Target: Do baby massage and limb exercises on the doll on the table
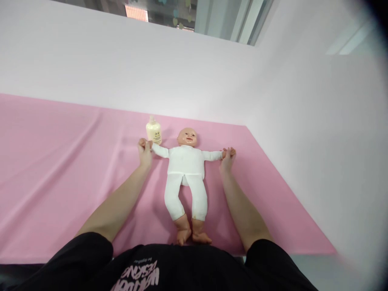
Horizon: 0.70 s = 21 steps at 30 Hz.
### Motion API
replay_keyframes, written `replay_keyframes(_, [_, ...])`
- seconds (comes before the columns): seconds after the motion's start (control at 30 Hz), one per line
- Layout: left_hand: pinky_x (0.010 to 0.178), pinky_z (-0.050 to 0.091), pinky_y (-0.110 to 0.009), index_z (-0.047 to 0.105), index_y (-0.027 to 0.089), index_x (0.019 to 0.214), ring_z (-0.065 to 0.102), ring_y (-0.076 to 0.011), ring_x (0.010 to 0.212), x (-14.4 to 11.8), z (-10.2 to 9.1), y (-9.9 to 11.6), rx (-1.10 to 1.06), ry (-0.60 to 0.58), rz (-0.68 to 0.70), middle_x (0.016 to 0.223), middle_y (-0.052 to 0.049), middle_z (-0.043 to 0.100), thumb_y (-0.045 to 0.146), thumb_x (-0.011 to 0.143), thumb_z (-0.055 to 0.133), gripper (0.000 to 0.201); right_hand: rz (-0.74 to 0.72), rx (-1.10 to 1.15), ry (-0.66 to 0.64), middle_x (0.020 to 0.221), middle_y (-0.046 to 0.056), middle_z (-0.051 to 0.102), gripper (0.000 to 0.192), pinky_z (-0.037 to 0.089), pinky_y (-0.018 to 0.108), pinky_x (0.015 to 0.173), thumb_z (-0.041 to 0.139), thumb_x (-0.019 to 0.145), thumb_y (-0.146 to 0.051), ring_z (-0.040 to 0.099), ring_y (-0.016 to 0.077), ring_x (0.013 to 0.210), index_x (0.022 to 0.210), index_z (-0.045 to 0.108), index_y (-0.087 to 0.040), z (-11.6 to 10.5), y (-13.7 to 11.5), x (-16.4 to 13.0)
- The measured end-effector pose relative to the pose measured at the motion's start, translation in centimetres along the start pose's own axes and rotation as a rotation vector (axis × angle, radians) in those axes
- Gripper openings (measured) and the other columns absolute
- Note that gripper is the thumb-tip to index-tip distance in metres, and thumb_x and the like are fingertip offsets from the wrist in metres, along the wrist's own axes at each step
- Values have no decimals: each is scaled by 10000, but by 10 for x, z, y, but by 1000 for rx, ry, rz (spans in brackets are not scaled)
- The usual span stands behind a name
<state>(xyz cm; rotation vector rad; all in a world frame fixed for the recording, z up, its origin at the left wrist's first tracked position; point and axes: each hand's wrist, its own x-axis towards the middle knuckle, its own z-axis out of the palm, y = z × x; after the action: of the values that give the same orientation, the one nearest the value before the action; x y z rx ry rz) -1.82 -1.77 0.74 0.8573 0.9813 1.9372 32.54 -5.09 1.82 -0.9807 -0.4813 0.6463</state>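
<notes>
- While the white-clad baby doll with a bald plastic head (185, 160) lay on its back on the smooth pink table covering (60, 178), arms stretched out to both sides, the person's left hand (145, 152) was closed around one of its small plastic hands, thumb uppermost.
- The right hand (228, 158) was likewise curled around the doll's other hand, thumb on top.
- Just beyond the left hand, near the doll's head, a pale yellow bottle with a narrow top (154, 131) stood upright; whether hand and bottle touched could not be told.
- Most of the fingers of both hands were hidden beneath the doll's hands.
- The print on the bottle was too small to read.
- The black short-sleeved shirt with pale lettering (182, 268) was cut off by the lower edge and covered part of the covering's near side.
- Shapes behind the glass strip (169, 14) at the top were hard to make out.
</notes>
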Motion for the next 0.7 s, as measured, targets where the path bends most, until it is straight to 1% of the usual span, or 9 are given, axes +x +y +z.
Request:
replay_keyframes(0.07, [999,396,-339,472,251,1130,524,-164,1108,-14,11,7,183,-154,168,1146,-43,559,305,855,574,299,-200,-121,-154,1074,22,611,374,491,300,887,523,827,-351,625,103,942,1181,467,-245,9,-3,-17])
replay_keyframes(0.13, [1035,358,-375,480,247,1212,514,-194,1136,-29,23,11,367,-385,275,1176,-67,566,291,872,522,345,-353,-293,-338,1169,43,595,366,422,338,995,525,834,-305,570,130,1074,1194,518,-240,18,-5,-35])
replay_keyframes(0.23, [1053,301,-457,549,239,1208,484,-258,1166,-47,38,13,720,-741,447,1199,-83,579,254,860,501,352,-562,-617,-745,1208,41,599,311,352,391,1055,490,864,-240,515,175,1153,1155,598,-266,27,-8,-58])
replay_keyframes(0.3, [1056,264,-487,578,251,1202,448,-287,1200,-53,43,13,919,-864,524,1235,-77,572,235,857,489,357,-662,-828,-938,1222,31,602,322,306,429,1077,485,870,-203,493,203,1176,1147,623,-289,29,-10,-68])
replay_keyframes(0.33, [1051,261,-490,575,254,1216,441,-290,1203,-54,43,12,979,-883,545,1250,-75,567,232,865,474,366,-692,-898,-975,1226,30,602,330,299,439,1077,477,876,-197,490,211,1176,1155,624,-294,29,-10,-71])
replay_keyframes(0.43, [1022,293,-477,553,240,1254,459,-283,1173,-54,42,11,1007,-871,564,1245,-86,569,249,887,447,382,-719,-919,-961,1245,40,588,350,324,425,1059,442,901,-220,489,210,1171,1209,593,-288,28,-11,-71])
replay_keyframes(0.53, [1021,313,-469,561,225,1229,476,-276,1152,-49,37,8,867,-760,540,1201,-97,581,281,876,487,366,-672,-742,-866,1263,46,568,355,332,390,1069,439,902,-251,482,185,1194,1234,562,-274,24,-10,-62])
replay_keyframes(0.6, [1020,341,-446,537,223,1234,505,-252,1122,-43,32,7,672,-606,453,1165,-94,586,304,874,506,370,-562,-585,-713,1253,52,564,358,353,363,1061,458,889,-274,504,160,1174,1238,539,-259,21,-6,-51])
replay_keyframes(0.7, [1021,374,-406,493,233,1225,526,-220,1118,-27,21,4,314,-247,242,1165,-76,572,370,857,560,398,-342,-345,-418,1223,44,562,400,397,333,1024,522,839,-305,544,122,1122,1234,498,-248,11,1,-27])
